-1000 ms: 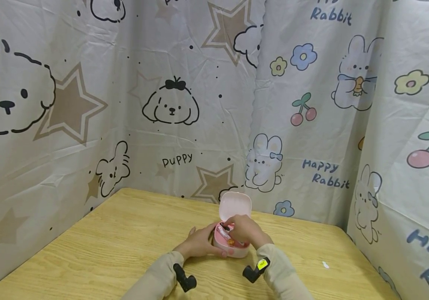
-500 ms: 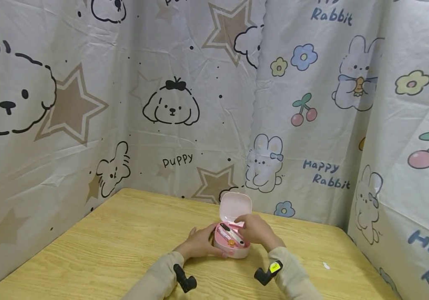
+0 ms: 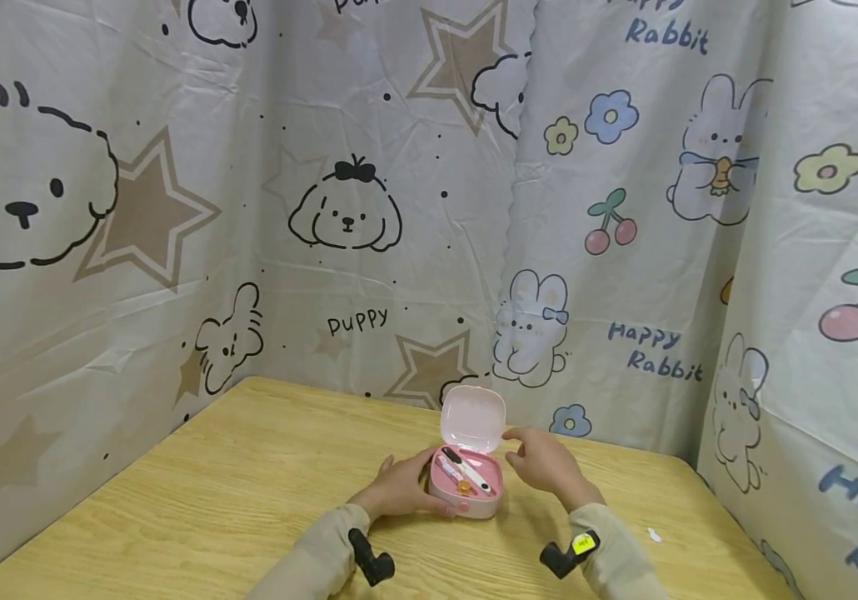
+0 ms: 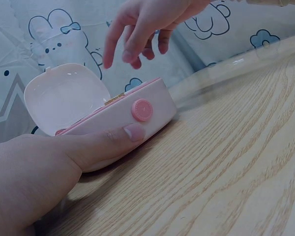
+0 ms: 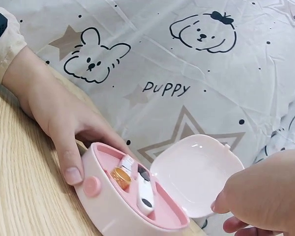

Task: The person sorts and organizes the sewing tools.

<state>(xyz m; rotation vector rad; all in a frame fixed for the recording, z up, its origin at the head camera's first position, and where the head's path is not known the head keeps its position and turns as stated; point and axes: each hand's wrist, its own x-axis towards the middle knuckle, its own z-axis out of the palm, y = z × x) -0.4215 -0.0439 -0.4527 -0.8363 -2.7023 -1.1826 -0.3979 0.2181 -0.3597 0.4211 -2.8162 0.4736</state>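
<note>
A small pink storage box (image 3: pixel 476 507) with a round pink button on its front stands on the table, its pale lid (image 3: pixel 473 419) tilted up at the back. My left hand (image 3: pixel 399 486) grips the box's left side, with the thumb along the front wall. Inside lies a slim white stick (image 5: pixel 145 192) with a dark end and a black oval mark. Beside it is a narrow white piece with an amber, ring-like end (image 5: pixel 121 178). To the right of the lid, my right hand (image 3: pixel 546 462) hovers with loosely bent fingers and holds nothing.
A small white scrap (image 3: pixel 654 534) lies on the wooden table (image 3: pixel 286 467) at the right. Printed curtains (image 3: pixel 369 275) enclose the table at the back and both sides. Black wrist cameras (image 3: pixel 372 560) sit at both cuffs.
My right hand has drawn out of the box and moved right, beside the lid, uncovering the white stick and the tray. The left hand keeps its hold on the box.
</note>
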